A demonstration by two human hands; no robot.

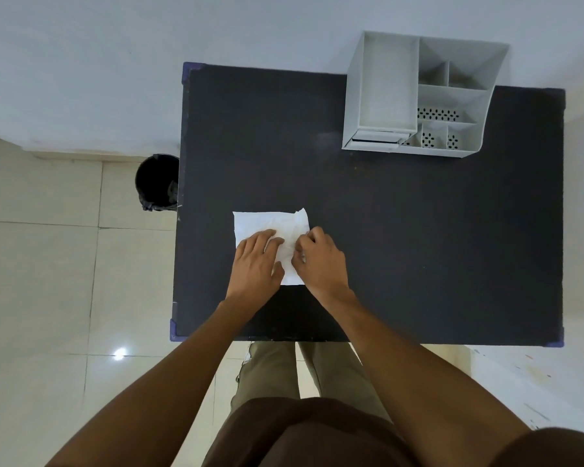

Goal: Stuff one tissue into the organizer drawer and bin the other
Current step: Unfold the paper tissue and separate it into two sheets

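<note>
A white tissue (267, 222) lies flat on the dark table (402, 230), left of its middle. My left hand (257, 261) rests palm down on the tissue's left part, fingers spread. My right hand (317, 257) pinches the tissue's right edge with curled fingers. Whether a second tissue lies under or with it I cannot tell. The white organizer (422, 96) stands at the table's far right, its drawer (376, 139) at the lower left front, shut. A black bin (157, 182) stands on the floor by the table's left edge.
The organizer has several open compartments, some with perforated floors. A pale wall runs behind the table. Tiled floor lies to the left, and my legs stand at the table's near edge.
</note>
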